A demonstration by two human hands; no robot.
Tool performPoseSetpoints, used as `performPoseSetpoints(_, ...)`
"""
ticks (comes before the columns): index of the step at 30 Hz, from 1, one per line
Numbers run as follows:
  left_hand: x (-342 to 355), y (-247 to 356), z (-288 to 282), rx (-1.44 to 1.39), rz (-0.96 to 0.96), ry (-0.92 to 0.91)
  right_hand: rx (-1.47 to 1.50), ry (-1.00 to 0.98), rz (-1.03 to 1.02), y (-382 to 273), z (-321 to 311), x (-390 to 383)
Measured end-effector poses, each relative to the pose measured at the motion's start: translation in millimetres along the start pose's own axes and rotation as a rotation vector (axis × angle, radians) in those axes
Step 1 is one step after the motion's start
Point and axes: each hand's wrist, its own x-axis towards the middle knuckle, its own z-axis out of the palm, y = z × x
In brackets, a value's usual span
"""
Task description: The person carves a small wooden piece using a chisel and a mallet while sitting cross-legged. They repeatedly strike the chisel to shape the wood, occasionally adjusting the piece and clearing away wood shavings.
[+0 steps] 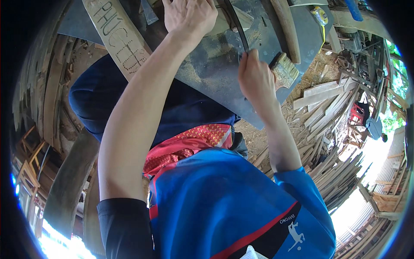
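At the top edge, my left hand (189, 17) rests over the grey work surface (202, 73), next to a pale wood piece (243, 18). The frame cuts off its fingertips, and what lies under them is hidden. My right hand (257, 80) is closed around the near end of a long, narrow, dark bar (238, 26), perhaps a file. That bar runs up past the wood piece and out of view. Just right of my right hand lies a wide, worn brush (284, 71). Sawdust is scattered between my hands.
On the left, a board (114, 32) bears dotted lettering beside a flat metal blade (149, 13). A curved wooden piece (286, 30) and a yellow tape measure (320, 16), its tape hanging out, lie right. Stacked wood strips (327, 108) cover the ground beyond. A person (374, 128) is far right.
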Motion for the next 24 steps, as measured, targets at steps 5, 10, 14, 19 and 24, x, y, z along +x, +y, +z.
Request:
performPoseSetpoints(5, -5.1, -0.5, 11.0, 0.029, 0.010, 0.110, -0.028, -0.056, 0.023, -0.4, -4.6, -7.1)
performPoseSetpoints(10, -3.0, 2.1, -3.1, -0.045, -0.008, 0.005, -0.035, -0.069, 0.077, 3.0, -3.6, -11.8)
performPoseSetpoints(14, -1.7, -5.5, 10.0, 0.002, -0.016, 0.110, -0.040, -0.073, 0.048, 3.1, -7.6, -4.8)
performPoseSetpoints(19, 0.6, -0.9, -5.5, -0.013, -0.011, -0.019, 0.003, -0.069, -0.009, 9.6, -3.7, -3.3)
performPoseSetpoints(24, -4.0, -1.1, 8.6, 0.009, -0.016, 0.095, -0.033, -0.066, -0.067, 3.5, -8.2, 11.8)
